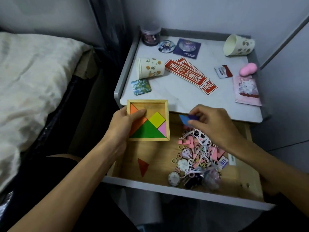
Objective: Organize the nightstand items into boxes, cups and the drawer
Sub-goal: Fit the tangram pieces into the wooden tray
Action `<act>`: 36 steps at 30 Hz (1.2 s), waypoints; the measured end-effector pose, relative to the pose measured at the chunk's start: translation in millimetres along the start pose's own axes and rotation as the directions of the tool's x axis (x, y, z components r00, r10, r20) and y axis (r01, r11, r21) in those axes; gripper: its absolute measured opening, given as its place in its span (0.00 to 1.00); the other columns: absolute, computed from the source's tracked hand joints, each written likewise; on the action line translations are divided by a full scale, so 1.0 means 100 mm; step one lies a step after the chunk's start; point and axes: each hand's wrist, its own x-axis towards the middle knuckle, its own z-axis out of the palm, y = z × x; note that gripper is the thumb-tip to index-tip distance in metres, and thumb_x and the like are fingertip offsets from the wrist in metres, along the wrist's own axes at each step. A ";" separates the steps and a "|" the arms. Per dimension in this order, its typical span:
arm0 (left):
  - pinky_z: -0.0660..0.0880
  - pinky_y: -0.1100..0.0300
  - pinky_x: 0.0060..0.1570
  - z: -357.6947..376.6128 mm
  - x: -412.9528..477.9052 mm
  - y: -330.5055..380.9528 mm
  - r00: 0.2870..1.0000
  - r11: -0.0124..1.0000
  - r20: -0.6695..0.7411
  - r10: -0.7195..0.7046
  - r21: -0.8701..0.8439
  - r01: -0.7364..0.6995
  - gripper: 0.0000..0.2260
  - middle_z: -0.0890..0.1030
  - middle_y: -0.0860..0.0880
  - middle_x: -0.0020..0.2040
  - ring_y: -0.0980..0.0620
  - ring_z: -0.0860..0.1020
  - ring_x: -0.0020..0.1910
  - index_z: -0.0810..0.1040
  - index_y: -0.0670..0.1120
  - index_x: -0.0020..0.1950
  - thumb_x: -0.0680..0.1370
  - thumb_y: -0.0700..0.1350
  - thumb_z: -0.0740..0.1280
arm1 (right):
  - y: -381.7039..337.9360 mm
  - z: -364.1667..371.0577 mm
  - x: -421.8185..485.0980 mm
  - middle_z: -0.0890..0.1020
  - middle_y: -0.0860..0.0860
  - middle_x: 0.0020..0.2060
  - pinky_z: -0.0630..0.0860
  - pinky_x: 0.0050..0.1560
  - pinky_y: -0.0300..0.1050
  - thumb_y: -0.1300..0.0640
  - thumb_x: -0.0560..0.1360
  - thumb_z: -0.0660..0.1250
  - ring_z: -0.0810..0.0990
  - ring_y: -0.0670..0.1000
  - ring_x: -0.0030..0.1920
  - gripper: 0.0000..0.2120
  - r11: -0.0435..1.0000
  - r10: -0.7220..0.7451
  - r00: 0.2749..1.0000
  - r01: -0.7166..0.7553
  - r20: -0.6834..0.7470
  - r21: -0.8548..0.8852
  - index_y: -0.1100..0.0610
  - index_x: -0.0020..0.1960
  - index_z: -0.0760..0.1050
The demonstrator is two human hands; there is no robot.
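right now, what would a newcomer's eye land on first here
The bright puzzle tray, gripped by the left hand over the open drawer. Next, the right hand pinching a blue piece above a pink trinket heap in the drawer. Red strips lie on the nightstand top.

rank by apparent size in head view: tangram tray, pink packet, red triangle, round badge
1. tangram tray
2. pink packet
3. round badge and red triangle look alike; the triangle sits nearer, so unranked
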 end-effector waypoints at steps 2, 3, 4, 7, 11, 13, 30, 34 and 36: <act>0.80 0.47 0.55 0.07 0.01 -0.04 1.000 1.000 0.026 -0.002 -0.008 0.003 0.11 0.86 0.42 0.51 0.41 0.84 0.51 0.80 0.41 0.60 0.77 0.40 0.70 | -0.09 -0.08 0.01 0.80 0.44 0.39 0.74 0.38 0.28 0.59 0.74 0.73 0.79 0.38 0.38 0.06 0.993 -0.028 0.991 0.042 -0.130 0.110 0.55 0.51 0.80; 0.80 0.47 0.56 0.11 0.01 -0.07 0.999 1.000 0.041 -0.008 -0.012 0.009 0.12 0.85 0.41 0.51 0.41 0.84 0.51 0.79 0.40 0.60 0.77 0.40 0.70 | -0.14 -0.09 0.02 0.80 0.43 0.39 0.72 0.38 0.27 0.58 0.75 0.73 0.78 0.37 0.38 0.05 0.987 -0.037 0.985 0.062 -0.167 0.148 0.54 0.51 0.80; 0.79 0.46 0.57 0.15 0.01 -0.10 0.998 1.000 0.057 -0.014 -0.010 0.014 0.12 0.85 0.41 0.51 0.40 0.83 0.51 0.79 0.40 0.60 0.77 0.39 0.70 | -0.18 -0.08 0.04 0.80 0.42 0.39 0.71 0.38 0.27 0.58 0.75 0.72 0.78 0.36 0.38 0.05 0.981 -0.045 0.982 0.078 -0.183 0.175 0.54 0.50 0.80; 0.79 0.47 0.58 0.31 0.02 -0.17 0.992 1.000 0.128 -0.021 0.018 0.019 0.14 0.85 0.41 0.53 0.39 0.83 0.54 0.78 0.40 0.62 0.76 0.39 0.71 | -0.26 0.00 0.14 0.79 0.41 0.37 0.68 0.36 0.27 0.57 0.74 0.73 0.75 0.36 0.34 0.05 0.986 -0.071 0.988 0.091 -0.140 0.142 0.53 0.49 0.80; 0.78 0.47 0.60 0.49 0.05 -0.24 0.976 0.999 0.218 -0.008 0.037 0.000 0.15 0.83 0.39 0.56 0.39 0.81 0.56 0.77 0.39 0.64 0.77 0.35 0.69 | -0.22 0.10 0.22 0.80 0.45 0.38 0.73 0.39 0.33 0.55 0.75 0.73 0.76 0.41 0.37 0.05 0.998 -0.061 0.998 0.060 -0.025 -0.010 0.53 0.50 0.82; 0.78 0.48 0.59 0.54 0.07 -0.27 0.969 0.999 0.248 -0.004 0.050 -0.009 0.15 0.84 0.40 0.56 0.40 0.82 0.56 0.76 0.40 0.65 0.78 0.35 0.68 | -0.19 0.13 0.21 0.81 0.46 0.37 0.76 0.42 0.42 0.55 0.75 0.72 0.78 0.45 0.38 0.04 0.998 -0.054 0.998 0.054 -0.014 -0.028 0.53 0.49 0.82; 0.80 0.51 0.54 0.54 0.06 -0.26 0.970 0.995 0.223 -0.097 -0.013 0.102 0.12 0.85 0.42 0.53 0.44 0.83 0.49 0.79 0.42 0.62 0.78 0.41 0.69 | -0.22 0.19 0.18 0.84 0.48 0.46 0.74 0.48 0.33 0.60 0.79 0.68 0.80 0.40 0.43 0.09 0.985 -0.146 0.979 0.157 -0.145 0.067 0.56 0.57 0.83; 0.81 0.50 0.54 0.48 0.07 -0.24 0.973 0.991 0.198 -0.119 -0.032 0.128 0.13 0.86 0.42 0.52 0.44 0.84 0.49 0.79 0.41 0.61 0.78 0.41 0.70 | -0.22 0.11 0.20 0.80 0.45 0.45 0.75 0.44 0.41 0.60 0.83 0.59 0.78 0.41 0.44 0.10 0.986 -0.169 0.982 0.168 -0.082 -0.019 0.53 0.60 0.76; 0.80 0.47 0.57 0.47 0.07 -0.24 0.973 0.992 0.197 -0.119 -0.025 0.126 0.13 0.85 0.41 0.52 0.42 0.84 0.50 0.79 0.41 0.61 0.77 0.42 0.71 | -0.21 0.14 0.19 0.80 0.49 0.52 0.75 0.48 0.49 0.58 0.83 0.56 0.78 0.50 0.51 0.10 0.971 -0.208 0.978 0.206 -0.007 -0.124 0.53 0.61 0.73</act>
